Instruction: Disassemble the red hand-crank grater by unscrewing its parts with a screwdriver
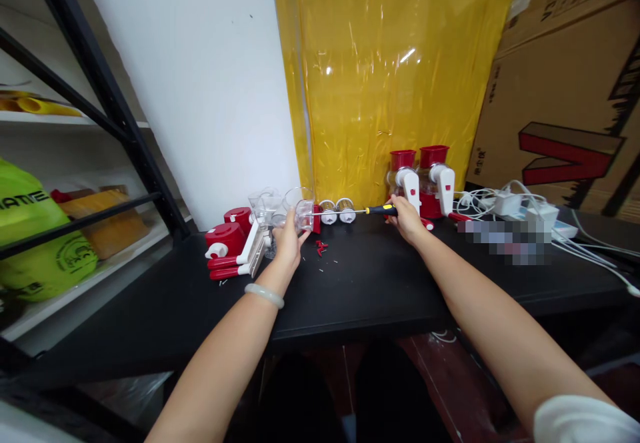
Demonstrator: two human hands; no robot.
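- Black counter [380, 283] runs across in front of me, backed by a white wall, a yellow plastic sheet [395, 76] and brown cardboard boxes [565, 90].
- My left hand [289, 240] grips a clear plastic cup [300, 208], a see-through, round-rimmed piece held just above the counter near its back.
- My right hand [407, 220] is closed around a screwdriver [373, 210] with a yellow and black handle; its thin shaft points left toward the cup.
- Just left of the cup lie red and white parts [233, 246] with more clear cups; two assembled red and white units [425, 180] stand behind my right hand.
- Small red bits [321, 248] lie on the counter between my hands.
- White chargers and cables [525, 213] crowd the right side.
- A bare stretch of counter lies between my forearms up to the near edge; black shelving [115, 123] closes off the left.
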